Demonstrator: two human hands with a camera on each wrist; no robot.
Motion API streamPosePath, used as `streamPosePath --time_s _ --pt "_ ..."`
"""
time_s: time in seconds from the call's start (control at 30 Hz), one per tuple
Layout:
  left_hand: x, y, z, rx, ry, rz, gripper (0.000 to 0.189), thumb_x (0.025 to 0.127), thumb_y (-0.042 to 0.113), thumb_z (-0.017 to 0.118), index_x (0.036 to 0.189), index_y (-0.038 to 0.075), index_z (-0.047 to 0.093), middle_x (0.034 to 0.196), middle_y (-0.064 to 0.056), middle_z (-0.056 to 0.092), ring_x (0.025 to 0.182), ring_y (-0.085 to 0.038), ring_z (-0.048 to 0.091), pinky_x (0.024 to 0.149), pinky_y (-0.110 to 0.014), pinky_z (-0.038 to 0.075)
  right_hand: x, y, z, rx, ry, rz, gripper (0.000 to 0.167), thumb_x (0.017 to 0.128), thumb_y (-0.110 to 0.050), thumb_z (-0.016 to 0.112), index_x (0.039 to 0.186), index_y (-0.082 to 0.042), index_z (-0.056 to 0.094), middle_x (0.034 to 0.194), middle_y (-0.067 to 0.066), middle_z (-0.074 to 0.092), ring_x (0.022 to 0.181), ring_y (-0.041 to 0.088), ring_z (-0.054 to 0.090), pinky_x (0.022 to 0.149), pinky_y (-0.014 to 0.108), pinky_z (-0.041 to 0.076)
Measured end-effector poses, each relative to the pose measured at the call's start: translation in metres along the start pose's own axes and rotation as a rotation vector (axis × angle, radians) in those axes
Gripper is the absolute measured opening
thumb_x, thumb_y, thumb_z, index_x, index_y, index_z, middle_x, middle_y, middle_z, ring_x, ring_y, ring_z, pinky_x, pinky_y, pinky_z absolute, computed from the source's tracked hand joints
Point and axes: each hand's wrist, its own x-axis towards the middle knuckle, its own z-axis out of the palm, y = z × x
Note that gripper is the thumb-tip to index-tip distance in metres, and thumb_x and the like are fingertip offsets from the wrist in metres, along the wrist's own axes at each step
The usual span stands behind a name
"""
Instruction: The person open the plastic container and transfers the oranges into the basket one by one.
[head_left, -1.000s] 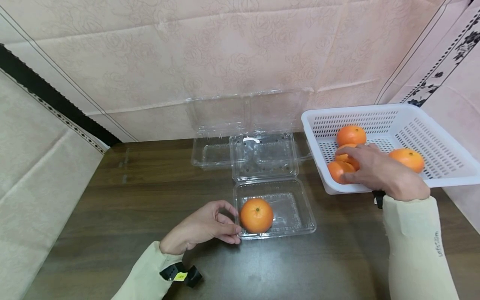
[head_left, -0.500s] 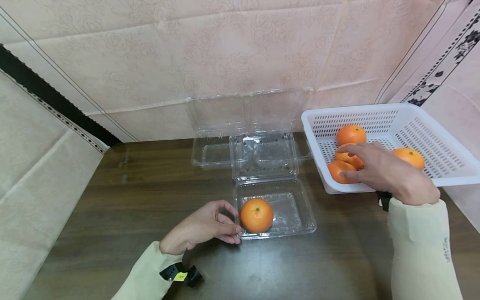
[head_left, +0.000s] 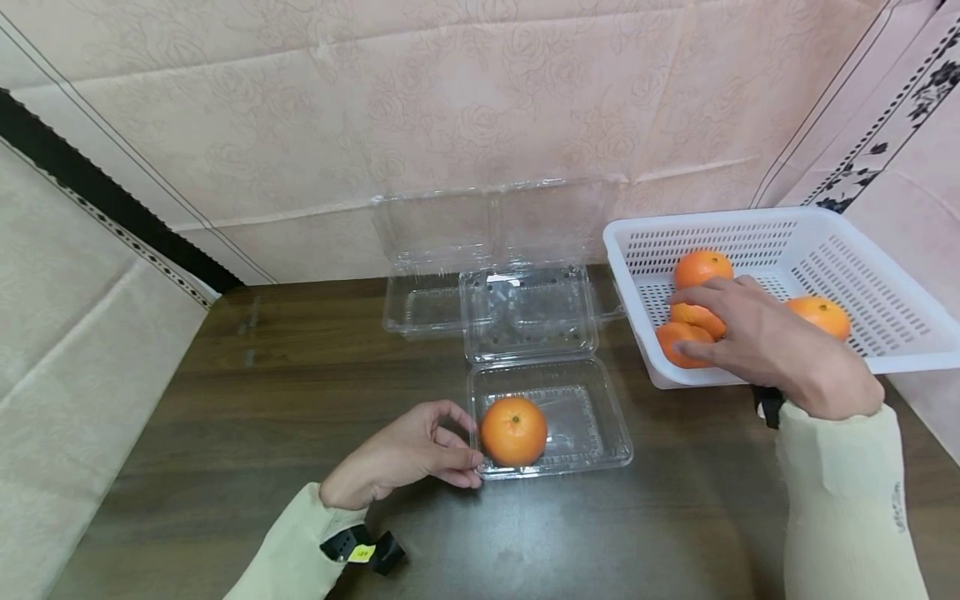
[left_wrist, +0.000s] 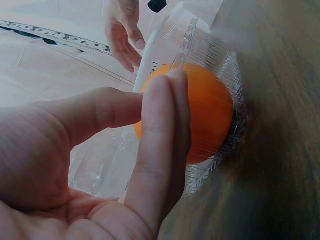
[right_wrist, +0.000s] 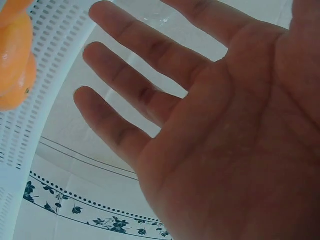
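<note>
In the head view my left hand (head_left: pixel 416 450) holds the left rim of a clear plastic clamshell container (head_left: pixel 585 433), thumb and fingers at its near corner. One orange (head_left: pixel 513 431) sits in the left half of its base. The left wrist view shows those fingers against the container wall (left_wrist: pixel 235 95), beside the orange (left_wrist: pixel 207 115). Over a white basket (head_left: pixel 780 215) my right hand (head_left: pixel 757 333) hovers with fingers spread above two oranges (head_left: pixel 682 343). Its palm (right_wrist: pixel 225 130) faces the right wrist camera with nothing in it; the oranges (right_wrist: pixel 15 60) lie apart from it there.
Another orange (head_left: pixel 702 268) lies farther back in the basket, and one more orange (head_left: pixel 821 317) right of my hand. The container's lid (head_left: pixel 528 317) stands open behind its base. Other clear containers (head_left: pixel 423 304) stand at the back, against a pale cloth (head_left: pixel 480 125). Dark wood table (head_left: pixel 247 450) lies below.
My right hand has shifted slightly right and its fingers have spread; the middle orange under it has moved a little right. The left hand, container and its orange stay put.
</note>
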Motion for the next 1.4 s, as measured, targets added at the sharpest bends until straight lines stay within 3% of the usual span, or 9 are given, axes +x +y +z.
streamPosePath --time_s 0.17,0.4,0.5,0.73,1.1,1.4 --pt "0.0 0.0 0.0 0.012 0.002 -0.004 0.041 0.091 -0.002 0.072 0.124 -0.008 0.047 0.092 -0.021 0.077 0.077 -0.02 0.077 0.077 -0.036 0.067 -0.001 -0.005 -0.002 0.007 0.018 -0.017 0.064 0.09 -0.034 0.077 0.145 -0.011 0.053 0.151 0.02 0.046 0.124 0.041 0.038 0.098 0.06 0.044" --pt "-0.001 0.0 -0.001 0.019 0.008 -0.007 0.041 0.092 -0.001 0.072 0.124 -0.007 0.047 0.093 -0.021 0.077 0.077 -0.021 0.077 0.077 -0.036 0.067 -0.004 -0.013 -0.003 0.015 0.059 -0.096 0.065 0.086 -0.027 0.082 0.144 -0.015 0.055 0.152 0.019 0.048 0.134 0.042 0.036 0.11 0.065 0.038" --pt "-0.001 0.001 -0.001 0.019 0.008 -0.008 0.041 0.092 -0.001 0.072 0.124 -0.008 0.047 0.093 -0.021 0.077 0.077 -0.02 0.077 0.077 -0.036 0.067 -0.005 -0.017 -0.003 0.011 0.063 -0.122 0.066 0.085 -0.025 0.084 0.144 -0.015 0.056 0.15 0.018 0.049 0.136 0.041 0.035 0.109 0.066 0.04" --pt "-0.001 0.001 -0.001 0.015 0.007 -0.012 0.041 0.092 -0.001 0.072 0.124 -0.007 0.047 0.093 -0.021 0.077 0.077 -0.02 0.077 0.076 -0.034 0.067 -0.007 -0.025 -0.002 0.016 0.122 -0.181 0.064 0.081 -0.022 0.086 0.14 -0.019 0.06 0.142 0.013 0.056 0.133 0.037 0.039 0.106 0.06 0.043" --pt "0.0 0.001 -0.001 0.009 -0.002 -0.01 0.041 0.092 -0.001 0.072 0.123 -0.007 0.047 0.094 -0.023 0.077 0.076 -0.019 0.077 0.075 -0.033 0.067 -0.009 -0.044 -0.001 0.007 0.092 -0.187 0.064 0.08 -0.025 0.086 0.139 -0.026 0.061 0.143 0.008 0.056 0.131 0.034 0.039 0.1 0.056 0.048" --pt "0.0 0.001 0.0 -0.001 -0.005 -0.005 0.04 0.092 -0.002 0.071 0.123 -0.008 0.046 0.093 -0.022 0.077 0.076 -0.019 0.077 0.075 -0.033 0.067 -0.009 -0.053 0.004 -0.043 0.131 -0.275 0.062 0.079 -0.027 0.088 0.136 -0.022 0.063 0.139 0.008 0.06 0.13 0.033 0.046 0.106 0.057 0.045"
